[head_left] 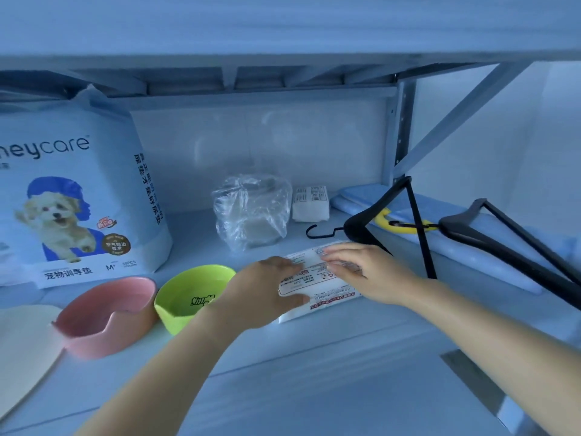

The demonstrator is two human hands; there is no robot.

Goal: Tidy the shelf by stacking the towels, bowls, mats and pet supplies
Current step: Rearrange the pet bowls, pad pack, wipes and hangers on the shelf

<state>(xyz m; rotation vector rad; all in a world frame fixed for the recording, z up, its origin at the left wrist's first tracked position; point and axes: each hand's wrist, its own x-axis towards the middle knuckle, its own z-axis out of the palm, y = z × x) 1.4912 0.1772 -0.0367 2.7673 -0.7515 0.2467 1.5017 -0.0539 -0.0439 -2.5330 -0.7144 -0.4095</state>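
Print covers the flat white pack, small dark words on top and a red strip along the edge near the person. The words look upside down from here. The lines of words run from left to right, and the pack's long side seems to run that way too. It lies flat on the shelf, near the front, in the middle.

Both hands are on top of it. The left hand rests on the left end with its thumb stretched across the pack. The right hand presses down with straight fingers. Neither hand wraps round it.

Just left stands a green bowl, then a pink bowl. Behind the pack sits a clear plastic bag. A black hanger lies to the right. A big bag with a puppy picture stands far left.
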